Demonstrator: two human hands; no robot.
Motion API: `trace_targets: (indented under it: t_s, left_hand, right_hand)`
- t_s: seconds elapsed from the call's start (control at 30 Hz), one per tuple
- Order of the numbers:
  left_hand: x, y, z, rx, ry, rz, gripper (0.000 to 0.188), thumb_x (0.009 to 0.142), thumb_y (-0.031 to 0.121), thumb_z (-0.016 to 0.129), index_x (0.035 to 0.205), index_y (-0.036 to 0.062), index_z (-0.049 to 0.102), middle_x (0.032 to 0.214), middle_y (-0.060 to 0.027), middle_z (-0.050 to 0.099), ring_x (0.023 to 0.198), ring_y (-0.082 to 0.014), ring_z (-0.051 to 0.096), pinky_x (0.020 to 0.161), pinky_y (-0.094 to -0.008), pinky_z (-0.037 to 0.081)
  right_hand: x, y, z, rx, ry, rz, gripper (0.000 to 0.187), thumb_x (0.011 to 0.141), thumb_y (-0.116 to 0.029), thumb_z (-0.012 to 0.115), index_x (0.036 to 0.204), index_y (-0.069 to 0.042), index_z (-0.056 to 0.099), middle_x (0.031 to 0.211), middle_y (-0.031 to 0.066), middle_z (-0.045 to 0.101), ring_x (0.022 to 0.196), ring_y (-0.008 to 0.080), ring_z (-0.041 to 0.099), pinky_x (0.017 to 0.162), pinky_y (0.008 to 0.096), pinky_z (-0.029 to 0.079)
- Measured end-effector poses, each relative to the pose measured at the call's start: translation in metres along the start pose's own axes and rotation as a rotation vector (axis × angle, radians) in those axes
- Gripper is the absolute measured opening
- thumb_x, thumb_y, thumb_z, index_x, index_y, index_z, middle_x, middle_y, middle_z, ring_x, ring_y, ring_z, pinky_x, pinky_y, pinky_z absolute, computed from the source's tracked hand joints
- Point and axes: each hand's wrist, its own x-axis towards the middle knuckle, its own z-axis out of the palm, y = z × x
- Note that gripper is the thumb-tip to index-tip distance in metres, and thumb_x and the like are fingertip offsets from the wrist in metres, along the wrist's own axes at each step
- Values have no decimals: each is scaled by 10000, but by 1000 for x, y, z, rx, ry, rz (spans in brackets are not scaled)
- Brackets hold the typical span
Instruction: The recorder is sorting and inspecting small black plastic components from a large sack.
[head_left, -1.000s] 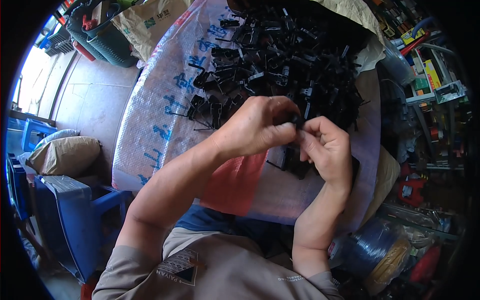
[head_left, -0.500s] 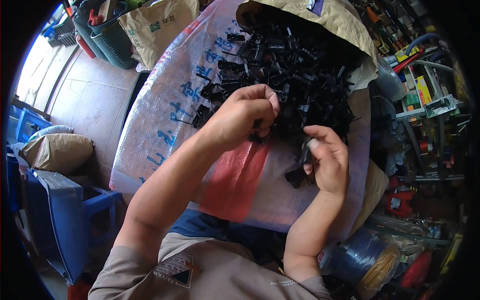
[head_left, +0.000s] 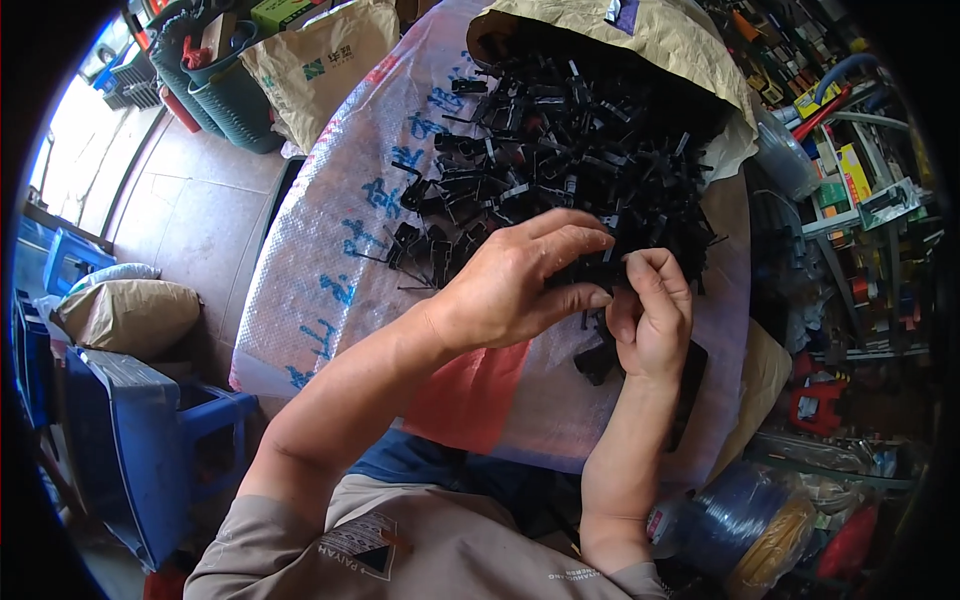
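Note:
A heap of small black parts (head_left: pixel 530 150), with thin prongs and clip-like shapes, spills from a brown paper sack (head_left: pixel 690 60) onto a white woven sack (head_left: pixel 300 240). Over the heap's near edge is my left hand (head_left: pixel 515 285), its thumb and fingers apart in a curve. Close beside it, my right hand (head_left: pixel 655 315) pinches a small black part, mostly hidden by the fingers. Another black piece (head_left: pixel 597 362) lies on the woven sack just below the right fingers. Dark parts behind the left fingertips blend together.
Blue plastic stools (head_left: pixel 130 440) stand at the left, near a filled tan bag (head_left: pixel 135 312). A paper bag (head_left: pixel 325 65) and green baskets (head_left: pixel 230 100) are at the far left. Crowded shelving (head_left: pixel 850 220) lines the right, with a wrapped blue spool (head_left: pixel 730 510) at the lower right.
My left hand has moved right, toward the right hand, and its closed fingers have spread. The right fingers have closed in tighter. The view has shifted slightly.

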Motion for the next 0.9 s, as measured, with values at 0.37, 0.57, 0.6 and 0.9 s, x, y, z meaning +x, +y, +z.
trace_targets:
  t_s: [0.37,0.57,0.6,0.9]
  left_hand:
    - [1,6,6,20,-41,-29,314,864,168,709,1108,-6,617,905,-119,647,785,-230,650,691,-325,510]
    - [-2,9,6,-168,35,-303,113,913,87,619,969,-8,590,785,-126,650,726,-248,673,624,-332,521]
    - [-2,10,7,-234,56,-327,113,899,97,632,918,-1,580,779,-146,648,721,-306,671,613,-356,518]
    - [-3,4,15,-48,88,-115,110,858,49,631,881,5,534,744,-139,617,676,-313,649,583,-373,505]
  right_hand:
    - [-4,2,8,14,-29,-3,162,962,-162,579,823,-80,580,554,-50,476,389,24,348,368,197,239]
    - [-4,10,9,-131,-155,-247,187,940,-75,595,1108,6,606,903,13,626,761,55,566,678,197,467]
    - [-3,12,10,-172,-157,-284,179,935,-59,592,1101,7,605,907,14,623,766,60,574,697,206,482]
    - [-2,13,10,-182,-168,-328,151,915,-21,592,1062,11,603,966,29,611,776,72,584,714,226,508]
